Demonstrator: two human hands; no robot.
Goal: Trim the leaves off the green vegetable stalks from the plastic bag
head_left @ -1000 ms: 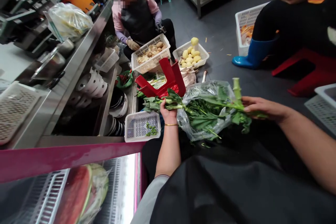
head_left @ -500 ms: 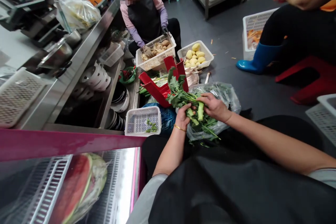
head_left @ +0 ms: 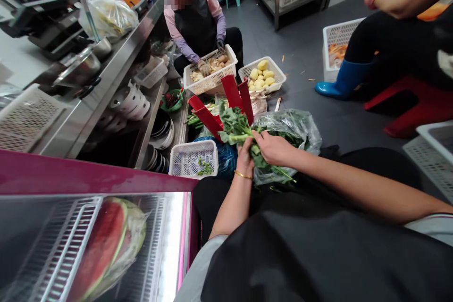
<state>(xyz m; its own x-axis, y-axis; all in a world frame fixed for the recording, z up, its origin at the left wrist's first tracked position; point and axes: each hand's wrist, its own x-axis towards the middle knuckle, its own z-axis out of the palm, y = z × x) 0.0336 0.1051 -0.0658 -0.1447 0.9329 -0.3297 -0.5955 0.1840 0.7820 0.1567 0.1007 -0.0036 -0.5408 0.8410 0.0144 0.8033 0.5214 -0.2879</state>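
Observation:
My left hand is closed around a bunch of leafy green stalks, the leaves pointing away from me and to the left. My right hand is pinched at the near end of the same bunch, its fingertips right beside my left thumb. Exactly what the right fingertips grip is partly hidden. Below and behind my hands lies an open clear plastic bag with more greens in it. A white basket to the left holds a few small leafy pieces.
Beyond the greens, red stool legs point upward. A co-worker handles a basket of brown potatoes; peeled potatoes sit alongside. Another person's blue boot is at right. A glass-topped case with cut watermelon stands at left.
The bunch has turned, its thick stalk ends no longer pointing toward me. My right hand has moved left and closed in next to my left hand. The view has shifted slightly.

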